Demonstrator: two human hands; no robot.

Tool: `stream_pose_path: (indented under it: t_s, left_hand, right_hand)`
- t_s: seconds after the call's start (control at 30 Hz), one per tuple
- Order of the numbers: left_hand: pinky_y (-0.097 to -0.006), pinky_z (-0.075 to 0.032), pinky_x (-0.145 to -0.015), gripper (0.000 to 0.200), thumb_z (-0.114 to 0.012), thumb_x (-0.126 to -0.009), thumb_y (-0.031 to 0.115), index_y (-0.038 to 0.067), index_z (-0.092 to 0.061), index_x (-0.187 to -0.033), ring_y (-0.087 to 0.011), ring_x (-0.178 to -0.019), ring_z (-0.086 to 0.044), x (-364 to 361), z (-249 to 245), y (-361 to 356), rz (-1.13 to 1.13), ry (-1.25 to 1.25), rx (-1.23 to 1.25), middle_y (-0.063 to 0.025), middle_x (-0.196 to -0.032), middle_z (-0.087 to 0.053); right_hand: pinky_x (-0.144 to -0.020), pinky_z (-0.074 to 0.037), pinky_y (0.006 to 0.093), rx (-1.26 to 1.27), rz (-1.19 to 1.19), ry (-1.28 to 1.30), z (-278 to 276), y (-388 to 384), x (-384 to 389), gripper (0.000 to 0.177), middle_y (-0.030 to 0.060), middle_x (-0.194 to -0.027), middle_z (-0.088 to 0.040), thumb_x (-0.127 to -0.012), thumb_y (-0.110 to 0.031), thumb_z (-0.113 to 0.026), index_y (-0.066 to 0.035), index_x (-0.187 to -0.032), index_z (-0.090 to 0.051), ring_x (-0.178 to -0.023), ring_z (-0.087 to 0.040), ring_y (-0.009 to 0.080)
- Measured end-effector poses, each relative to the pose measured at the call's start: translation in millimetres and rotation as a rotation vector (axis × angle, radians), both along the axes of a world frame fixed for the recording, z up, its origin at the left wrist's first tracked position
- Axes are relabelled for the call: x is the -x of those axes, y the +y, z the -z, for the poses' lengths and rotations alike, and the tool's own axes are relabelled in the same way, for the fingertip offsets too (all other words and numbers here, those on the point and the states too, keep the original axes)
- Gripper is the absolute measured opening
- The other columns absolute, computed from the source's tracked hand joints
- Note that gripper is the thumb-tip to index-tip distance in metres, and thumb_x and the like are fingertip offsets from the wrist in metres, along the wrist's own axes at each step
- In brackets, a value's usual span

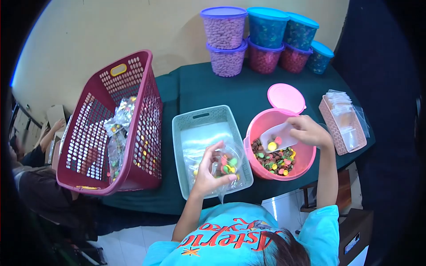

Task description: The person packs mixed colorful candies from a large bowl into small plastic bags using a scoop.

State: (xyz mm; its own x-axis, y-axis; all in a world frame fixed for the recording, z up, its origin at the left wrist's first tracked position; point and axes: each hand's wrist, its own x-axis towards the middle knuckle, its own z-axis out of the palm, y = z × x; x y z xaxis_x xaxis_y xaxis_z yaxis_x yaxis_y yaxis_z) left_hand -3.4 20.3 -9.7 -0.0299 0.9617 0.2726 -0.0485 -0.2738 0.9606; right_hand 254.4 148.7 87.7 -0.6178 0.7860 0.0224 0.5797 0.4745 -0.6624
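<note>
My left hand (205, 175) is closed round a clear plastic bag (228, 163) partly filled with brown, green, yellow and pink button-shaped candies. The bag is held over the pale green basket (178, 146), whose bottom shows a whitish sheet. On the right, my right hand (308, 131) grips a white scoop (267, 134) tilted inside the pink tub (306, 166). A few candies, one yellow and one reddish, sit in the scoop. Below it, loose candies (277, 164) in the same colours cover the tub's bottom.
A maroon laundry basket (144, 102) with filled bags (116, 150) stands at left. Behind the tub lies its pink lid (286, 97). Stacked lidded tubs (226, 29) line the wall. A small pink basket (328, 111) holds clear bags. Another person's arm (49, 135) shows far left.
</note>
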Motion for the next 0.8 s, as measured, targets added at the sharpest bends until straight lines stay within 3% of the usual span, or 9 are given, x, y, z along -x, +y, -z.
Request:
stream_pose_path:
  t_s: [0.07,0.13,0.2,0.33,0.47,0.53,0.6,0.67,0.8]
  left_hand:
    - [-0.0312,-0.042,-0.077,0.085,-0.078,-0.053,0.026,0.000,-0.034,-0.122,-0.0187,-0.092,-0.049,4,-4,-3,-0.023,-0.093,0.062,-0.0126,-0.111,-0.040]
    - [-0.0311,-0.042,-0.078,0.086,-0.078,-0.053,0.024,0.000,-0.033,-0.122,-0.0181,-0.092,-0.048,2,-14,-2,-0.201,0.156,0.001,-0.0124,-0.111,-0.039]
    - [-0.0310,-0.043,-0.077,0.088,-0.078,-0.052,0.021,0.001,-0.031,-0.123,-0.0187,-0.093,-0.047,0,-16,-1,-0.253,0.277,-0.034,-0.0126,-0.112,-0.036]
    - [-0.0326,-0.042,-0.078,0.091,-0.079,-0.052,0.025,0.000,-0.029,-0.124,-0.0213,-0.094,-0.046,-18,-22,0,-0.341,0.393,-0.059,-0.0138,-0.112,-0.035]
    - [-0.0362,-0.039,-0.079,0.094,-0.079,-0.052,0.026,0.001,-0.027,-0.126,-0.0254,-0.097,-0.042,-31,-29,-2,-0.378,0.520,-0.121,-0.0146,-0.112,-0.035]
    - [-0.0368,-0.040,-0.080,0.095,-0.079,-0.053,0.027,0.001,-0.025,-0.127,-0.0252,-0.097,-0.042,-31,-42,-5,-0.330,0.469,-0.182,-0.0152,-0.113,-0.034]
    - [-0.0295,-0.044,-0.078,0.084,-0.074,-0.060,0.015,-0.001,-0.024,-0.126,-0.0202,-0.096,-0.047,-24,-44,-2,-0.262,0.445,-0.217,-0.0138,-0.110,-0.038]
    - [-0.0280,-0.042,-0.079,0.067,-0.064,-0.071,0.011,-0.001,-0.027,-0.125,-0.0189,-0.091,-0.053,-23,-41,0,-0.107,-0.152,0.020,-0.0113,-0.102,-0.045]
    - [-0.0260,-0.042,-0.079,0.036,-0.052,-0.081,0.010,-0.002,-0.041,-0.113,-0.0144,-0.087,-0.055,-20,-24,6,-0.138,-0.099,0.032,-0.0076,-0.095,-0.052]
  right_hand:
    - [-0.059,-0.041,0.0353,-0.064,0.061,-0.153,13,-1,-11,0.021,0.0187,-0.063,-0.052,-0.066,-0.012,-0.049,0.005,-0.077,-0.055,-0.060,-0.054,0.0257]
    - [-0.062,-0.041,0.0352,-0.138,0.124,-0.306,26,-10,-9,0.022,0.0190,-0.067,-0.054,-0.069,-0.013,-0.051,0.005,-0.080,-0.055,-0.063,-0.055,0.0263]
    - [-0.068,-0.042,0.0350,-0.891,0.195,-0.197,37,-26,1,0.025,0.0179,-0.078,-0.057,-0.074,-0.019,-0.053,0.003,-0.087,-0.056,-0.068,-0.056,0.0269]
    - [-0.063,-0.043,0.0317,-0.025,0.030,0.333,16,-82,46,0.026,0.0139,-0.078,-0.056,-0.074,-0.018,-0.059,0.001,-0.091,-0.054,-0.068,-0.057,0.0225]
    - [-0.060,-0.043,0.0251,-0.191,0.026,0.330,33,-87,72,0.017,0.0072,-0.069,-0.057,-0.072,-0.007,-0.060,0.002,-0.086,-0.055,-0.063,-0.058,0.0149]
    - [-0.057,-0.043,0.0215,-0.038,0.183,0.591,46,-81,71,0.012,0.0050,-0.068,-0.057,-0.077,-0.007,-0.056,0.002,-0.084,-0.054,-0.061,-0.056,0.0095]
    - [-0.057,-0.042,0.0192,0.091,0.247,0.740,49,-81,71,0.009,0.0041,-0.069,-0.058,-0.081,-0.007,-0.053,0.002,-0.082,-0.053,-0.061,-0.054,0.0063]
    - [-0.056,-0.042,0.0192,0.142,0.292,0.928,49,-82,76,0.008,0.0038,-0.068,-0.057,-0.082,-0.007,-0.051,0.001,-0.081,-0.052,-0.059,-0.053,0.0064]
    - [-0.053,-0.040,0.0188,0.272,0.275,1.082,55,-83,91,0.010,0.0017,-0.069,-0.053,-0.084,-0.010,-0.049,0.000,-0.084,-0.051,-0.060,-0.049,0.0038]
